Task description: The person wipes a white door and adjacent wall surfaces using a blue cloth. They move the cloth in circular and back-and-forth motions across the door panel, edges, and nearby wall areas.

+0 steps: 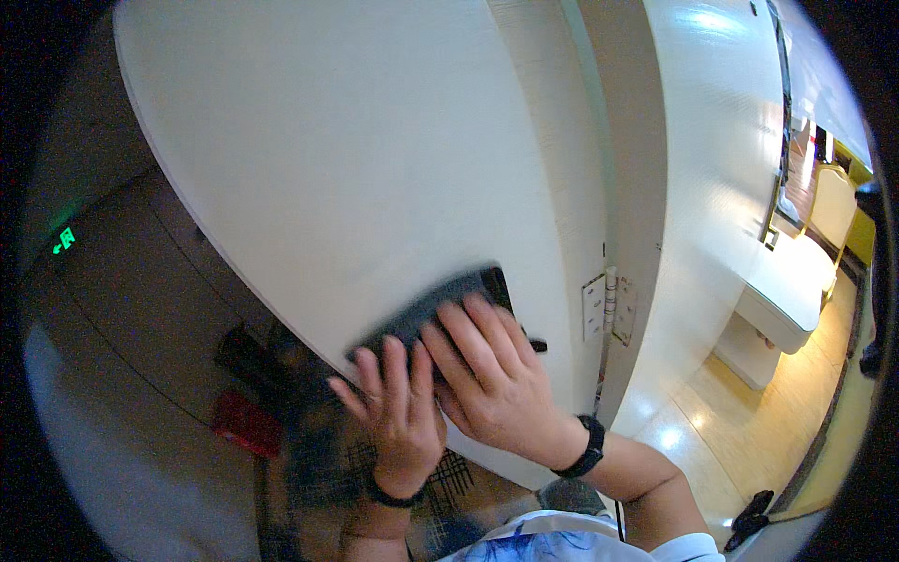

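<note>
Before me stands a white door panel (pixel 365 154), with a dark grey cloth or pad (pixel 428 302) lying flat against its lower part. My left hand (pixel 400 414) rests its spread fingers on the pad's lower left edge. To its right, my right hand (pixel 484 358) lies over the pad with its fingers extended, pressing it to the white surface. A small black piece (pixel 538 345) sticks out beside the pad on the right. Both wrists wear black bands. The undersides of both hands are hidden, so any hold on the pad's edge cannot be seen.
A metal hinge (pixel 609 306) joins the panel to its frame on the right. Beyond it are a white table (pixel 786 302) and a cream chair (pixel 832 204). At the left are a red object (pixel 247 423), dark items and a lit green exit sign (pixel 64 241).
</note>
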Demonstrator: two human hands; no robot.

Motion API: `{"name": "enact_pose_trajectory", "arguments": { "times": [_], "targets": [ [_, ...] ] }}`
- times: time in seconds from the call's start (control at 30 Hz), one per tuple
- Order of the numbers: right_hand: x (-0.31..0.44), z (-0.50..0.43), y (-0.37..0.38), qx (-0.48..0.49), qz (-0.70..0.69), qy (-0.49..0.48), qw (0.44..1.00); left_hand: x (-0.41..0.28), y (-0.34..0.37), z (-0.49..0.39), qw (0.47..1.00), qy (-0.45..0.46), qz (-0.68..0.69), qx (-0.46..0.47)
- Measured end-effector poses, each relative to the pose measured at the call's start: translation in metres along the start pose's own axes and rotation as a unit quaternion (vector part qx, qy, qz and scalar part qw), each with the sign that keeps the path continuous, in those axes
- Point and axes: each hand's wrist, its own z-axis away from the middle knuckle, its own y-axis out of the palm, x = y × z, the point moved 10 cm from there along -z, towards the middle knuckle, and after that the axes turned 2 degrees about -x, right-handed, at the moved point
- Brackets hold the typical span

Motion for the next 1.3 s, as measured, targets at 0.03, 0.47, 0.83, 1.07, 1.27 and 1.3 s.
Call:
{"name": "enact_pose_trajectory", "arguments": {
  "times": [0.03, 0.47, 0.83, 1.07, 1.27, 1.3],
  "targets": [
    [-0.002, -0.010, 0.003, 0.016, 0.012, -0.006, 1.000, 0.006, -0.008, -0.011, 1.000, -0.012, 0.009, -0.009],
    [-0.029, 0.051, 0.007, 0.000, 0.019, 0.080, 0.997, -0.036, 0.037, 0.026, 0.994, 0.014, 0.003, 0.107],
    [-0.053, 0.057, 0.018, -0.031, 0.045, 0.078, 0.995, -0.043, 0.059, 0.018, 0.996, 0.008, 0.042, 0.080],
    [-0.039, 0.139, 0.047, -0.011, 0.030, 0.120, 0.992, -0.060, 0.086, 0.091, 0.992, 0.095, 0.004, 0.087],
    [-0.029, 0.064, 0.050, -0.037, 0.006, 0.070, 0.997, 0.003, 0.063, 0.040, 0.996, -0.026, 0.035, 0.081],
    [-0.026, 0.056, 0.057, -0.015, 0.009, 0.069, 0.997, 0.002, 0.054, 0.036, 0.998, 0.006, 0.033, 0.047]
  ]
}}
